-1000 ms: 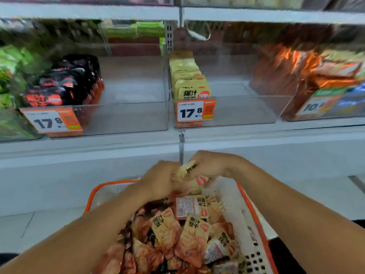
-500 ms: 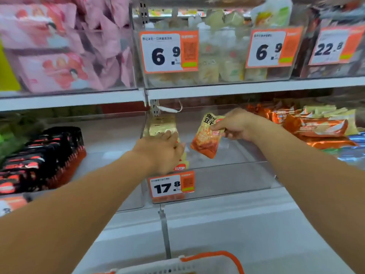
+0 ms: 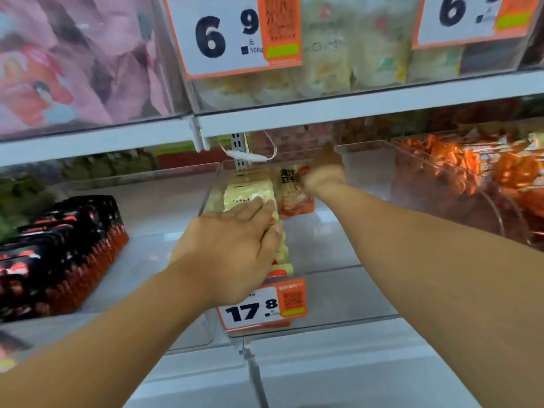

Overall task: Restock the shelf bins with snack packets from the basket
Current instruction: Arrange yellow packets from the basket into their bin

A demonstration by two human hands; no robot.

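Observation:
A clear shelf bin [image 3: 338, 290] with a 17.8 price tag [image 3: 262, 309] holds a row of pale yellow snack packets [image 3: 247, 189] along its left side. My left hand [image 3: 232, 248] rests on top of that row with straight fingers. My right hand [image 3: 323, 178] reaches deep into the bin and pinches an orange and yellow snack packet [image 3: 293, 191], held upright at the back, just right of the row. The basket is out of view.
Black and red packets [image 3: 59, 254] fill the left bin. Orange packets [image 3: 471, 169] lie in the bin at right. The shelf above [image 3: 353, 107] carries bins with 6.9 tags [image 3: 235, 33] and pink packets [image 3: 73, 63]. A white cable [image 3: 250, 156] hangs under that shelf.
The view rose from the basket to the shelf. My right hand carried a packet from the basket deep into the bin. My left hand settled on the yellow row.

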